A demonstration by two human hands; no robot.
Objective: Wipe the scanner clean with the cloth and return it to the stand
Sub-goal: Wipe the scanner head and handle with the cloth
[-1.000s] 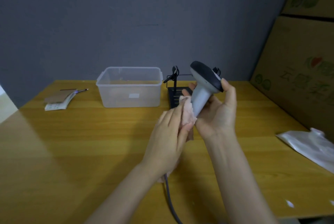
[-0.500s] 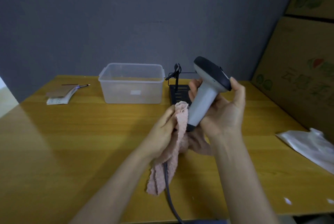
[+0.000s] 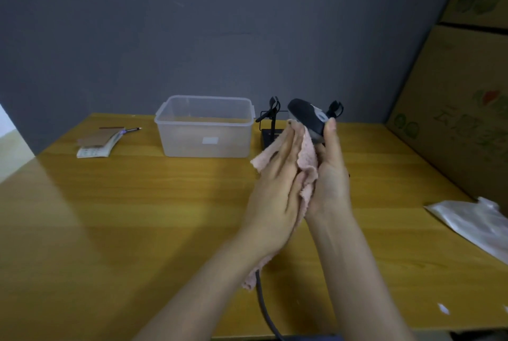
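The left hand (image 3: pixel 277 175) now lies flat, pressing the cloth (image 3: pixel 306 156) up over the scanner (image 3: pixel 308 118) gripped in the right hand (image 3: pixel 330 173), where half a second ago it only pinched it, so wiping continues.

No text can be read with certainty. The cardboard box (image 3: pixel 450 109) at the right carries green printed characters and a red-and-green logo, too blurred to make out. The clear plastic tub (image 3: pixel 204 127) bears a small white label, and its writing is illegible.
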